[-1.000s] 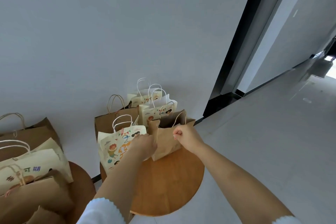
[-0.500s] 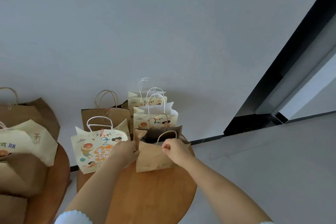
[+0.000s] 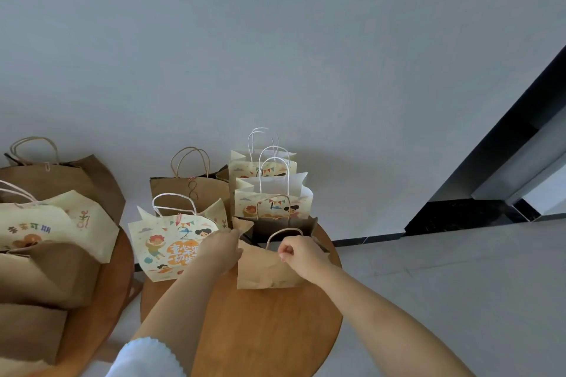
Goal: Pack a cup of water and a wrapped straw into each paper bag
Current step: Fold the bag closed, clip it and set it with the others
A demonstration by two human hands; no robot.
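Head view: right hand [image 3: 301, 255] pinches the near rim of a brown bag [image 3: 266, 269]; left hand [image 3: 219, 249] grips its left edge, fingers hidden; the bag stands open on a round table [image 3: 269, 324] among printed bags [image 3: 165, 246].

Both bare forearms reaching forward, left hand [image 3: 219, 249] with fingers curled at a paper edge, right hand [image 3: 298, 255] fisted, pinching a paper edge, white sleeve cuff on left arm
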